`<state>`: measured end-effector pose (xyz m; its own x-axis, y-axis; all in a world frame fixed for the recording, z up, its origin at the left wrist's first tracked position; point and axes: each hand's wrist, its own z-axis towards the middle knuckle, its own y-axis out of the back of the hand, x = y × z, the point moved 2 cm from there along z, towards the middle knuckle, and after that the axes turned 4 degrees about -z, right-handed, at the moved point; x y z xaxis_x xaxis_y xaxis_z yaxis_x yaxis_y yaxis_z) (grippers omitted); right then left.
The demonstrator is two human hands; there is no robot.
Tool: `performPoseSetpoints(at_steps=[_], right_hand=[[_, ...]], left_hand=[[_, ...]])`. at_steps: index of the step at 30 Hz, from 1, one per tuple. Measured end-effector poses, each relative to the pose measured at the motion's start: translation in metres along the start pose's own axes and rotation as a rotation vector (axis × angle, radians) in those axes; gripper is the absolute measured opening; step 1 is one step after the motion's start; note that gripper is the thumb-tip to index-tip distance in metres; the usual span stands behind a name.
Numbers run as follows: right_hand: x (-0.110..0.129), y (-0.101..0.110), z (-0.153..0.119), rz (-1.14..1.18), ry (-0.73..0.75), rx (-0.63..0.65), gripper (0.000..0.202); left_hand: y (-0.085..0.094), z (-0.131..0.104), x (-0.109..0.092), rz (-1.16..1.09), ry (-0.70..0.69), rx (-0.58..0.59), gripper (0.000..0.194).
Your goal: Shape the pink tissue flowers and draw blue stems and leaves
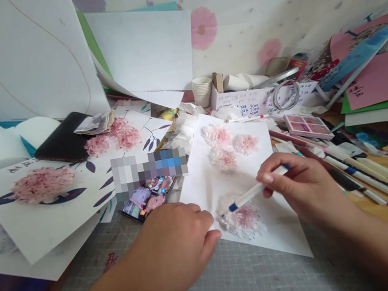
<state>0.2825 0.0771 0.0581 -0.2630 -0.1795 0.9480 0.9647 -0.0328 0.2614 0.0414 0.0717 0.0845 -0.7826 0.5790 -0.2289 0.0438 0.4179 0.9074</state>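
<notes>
A: Starting at the left, what should worry us?

B: The loose flower sheet point(55, 228) well left of our left fingers, and the phone point(150, 197) just beyond those knuckles. If we swing that wrist outward, we could nudge the phone.

A: And the left hand point(183, 239) itself?

B: Its fingers are bunched close together by the left edge of the white sheet point(286, 232). We can't tell whether they press on it or hold anything, since the palm is hidden. If they bear too lightly, the paper could skid on the grey mat point(238, 277).

A: Next, the lower flower point(244, 221)?

B: It lies on that sheet, just right of our left fingertips and below our right ones. The pen point(249, 196) slants across it, tip at the left petals (contact or a slight gap, we can't tell). A jerk there could leave a stray mark or spoil a petal.

A: Our right hand point(305, 186)?

B: Thumb and fingers pinch the pen narrowly, rather far from its tip, so we'd expect less control. Right of those fingers lie the brushes point(371, 180); a careless elbow or forearm could set them rolling.
</notes>
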Motion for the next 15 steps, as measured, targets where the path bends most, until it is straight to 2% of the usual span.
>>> performPoseSetpoints(at_steps=[2, 7, 11, 13, 15], right_hand=[[0.0041, -0.0043, 0.0006, -0.07, 0.021, 0.074, 0.021], [0.0009, -0.0001, 0.0005, -0.013, 0.001, -0.058, 0.023], [0.003, -0.0039, -0.0004, -0.076, 0.025, 0.062, 0.021], [0.0008, -0.0023, 0.0025, -0.086, 0.006, 0.014, 0.021], [-0.0053, 0.0026, 0.0077, 0.014, -0.012, -0.095, 0.023]], left_hand=[[0.0002, -0.0001, 0.0, 0.001, 0.004, -0.01, 0.033], [0.0002, -0.0005, -0.0003, 0.006, 0.012, 0.01, 0.033], [0.0017, -0.0009, -0.0016, -0.007, 0.004, -0.006, 0.032], [0.0015, -0.0013, -0.0006, -0.016, 0.002, -0.018, 0.033], [0.0007, -0.0014, 0.0023, -0.068, -0.015, -0.08, 0.032]])
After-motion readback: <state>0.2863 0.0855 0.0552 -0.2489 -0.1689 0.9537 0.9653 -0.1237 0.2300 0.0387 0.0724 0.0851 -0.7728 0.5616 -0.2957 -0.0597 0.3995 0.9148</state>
